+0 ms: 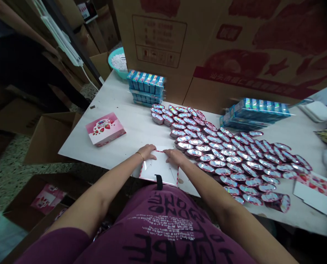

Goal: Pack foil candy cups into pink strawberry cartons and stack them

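An open carton [159,168], white inside with red-striped edges, lies at the table's front edge against my body. My left hand [147,152] grips its far left corner, the thumb on the inner side. At the far right corner my right hand [175,157] has its fingers bent over the edge. A closed pink carton [105,129] with strawberry pictures rests to the left of my hands. Many small foil-topped cups [218,150] with red-patterned rims crowd the table from beside my right hand toward the right.
Wrapped packs of blue boxes stand at the back left [146,88] and back right [255,113]. Behind them rises a large cardboard box [166,44]. A turquoise basin [116,64] holds white pieces. Flat pink-and-white card [316,190] lies far right. Another person [23,55] stands left.
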`<action>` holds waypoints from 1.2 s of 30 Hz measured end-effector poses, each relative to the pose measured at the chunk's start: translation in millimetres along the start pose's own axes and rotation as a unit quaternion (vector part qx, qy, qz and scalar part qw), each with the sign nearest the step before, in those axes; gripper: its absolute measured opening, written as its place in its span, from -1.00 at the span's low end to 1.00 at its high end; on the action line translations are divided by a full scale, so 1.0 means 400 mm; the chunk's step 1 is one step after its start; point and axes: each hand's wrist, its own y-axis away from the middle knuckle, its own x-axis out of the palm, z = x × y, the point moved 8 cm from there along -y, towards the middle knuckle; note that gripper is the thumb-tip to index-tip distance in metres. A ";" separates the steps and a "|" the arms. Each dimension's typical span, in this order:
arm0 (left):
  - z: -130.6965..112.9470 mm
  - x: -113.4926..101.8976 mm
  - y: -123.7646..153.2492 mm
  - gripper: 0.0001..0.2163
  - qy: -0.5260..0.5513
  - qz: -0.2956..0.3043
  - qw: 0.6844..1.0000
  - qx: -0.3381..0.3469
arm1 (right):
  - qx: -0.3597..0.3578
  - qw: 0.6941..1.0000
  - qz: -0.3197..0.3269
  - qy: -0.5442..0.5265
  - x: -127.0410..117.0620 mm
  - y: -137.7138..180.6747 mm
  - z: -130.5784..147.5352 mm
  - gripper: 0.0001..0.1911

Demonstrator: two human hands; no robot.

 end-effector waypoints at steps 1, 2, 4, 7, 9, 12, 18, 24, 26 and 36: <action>-0.002 -0.001 0.000 -0.62 -0.004 0.001 1.000 0.001 | 0.002 1.000 0.000 0.005 0.000 -0.001 0.002 -0.45; -0.004 -0.001 0.002 -0.61 -0.008 0.001 1.000 0.003 | 0.006 1.000 0.001 0.011 0.001 -0.002 0.003 -0.44; -0.007 0.001 0.010 -0.60 -0.018 0.003 1.000 0.007 | 0.017 1.000 0.003 0.023 0.002 -0.001 0.007 -0.41; -0.020 0.012 0.033 -0.56 -0.031 0.012 0.999 0.020 | 0.031 0.999 0.018 0.036 0.004 0.002 0.013 -0.39; -0.032 0.024 0.050 -0.47 -0.049 0.022 0.998 0.025 | 0.028 0.998 0.040 0.041 0.004 0.004 0.020 -0.39; -0.036 0.032 0.068 -0.28 -0.065 0.017 0.998 -0.014 | 0.019 0.996 0.071 0.049 0.000 0.003 0.035 -0.43; 0.021 0.024 0.106 -0.16 0.163 -0.075 0.979 -0.095 | 0.036 0.994 0.085 0.057 -0.011 -0.028 0.050 -0.46; 0.111 0.169 0.367 -0.32 0.591 -0.111 0.709 -0.369 | 0.012 0.998 0.066 0.013 -0.079 -0.012 0.070 -0.50; 0.061 0.192 0.404 -0.33 0.712 -0.079 0.622 -0.315 | -0.052 0.999 0.008 0.004 -0.127 0.015 0.132 -0.58; 0.200 0.064 0.431 -0.10 0.524 -0.381 0.720 -0.249 | -0.330 0.915 -0.111 0.203 0.134 0.143 0.232 -0.78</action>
